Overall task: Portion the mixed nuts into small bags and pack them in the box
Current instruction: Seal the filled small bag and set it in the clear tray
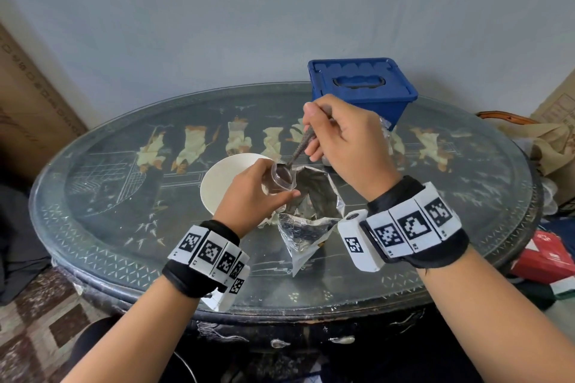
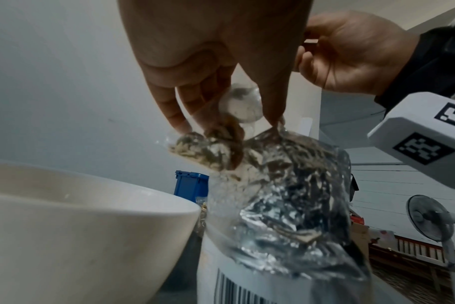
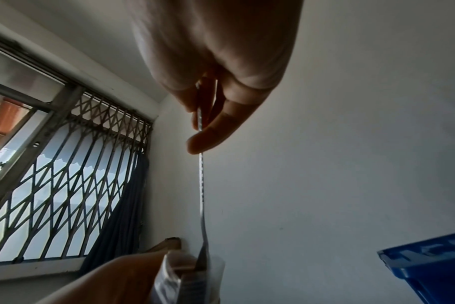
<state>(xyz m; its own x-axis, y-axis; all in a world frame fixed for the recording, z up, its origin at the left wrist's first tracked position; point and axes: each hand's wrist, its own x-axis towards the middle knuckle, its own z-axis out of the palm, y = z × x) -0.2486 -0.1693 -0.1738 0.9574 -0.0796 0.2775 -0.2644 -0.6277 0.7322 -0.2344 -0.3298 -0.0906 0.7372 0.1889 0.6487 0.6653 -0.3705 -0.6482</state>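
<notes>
Wristbands nearest, both hands at work over the foil pouch on the worktop.

Head view: left hand (image 1: 253, 188) pinches a small clear bag (image 1: 281, 177) open; right hand (image 1: 345, 140), at 2 o'clock from it, grips a spoon (image 1: 300, 148) dipping into the bag. White bowl (image 1: 217, 183) sits at 9 o'clock of the foil pouch (image 1: 306, 218), closed blue box (image 1: 362, 87) at 12. Left wrist view alone shows nuts (image 2: 208, 152) inside the bag beneath the fingers (image 2: 169, 107). Right wrist view shows the spoon handle (image 3: 201, 185) edge-on, its tip hidden in the bag (image 3: 190, 275).
</notes>
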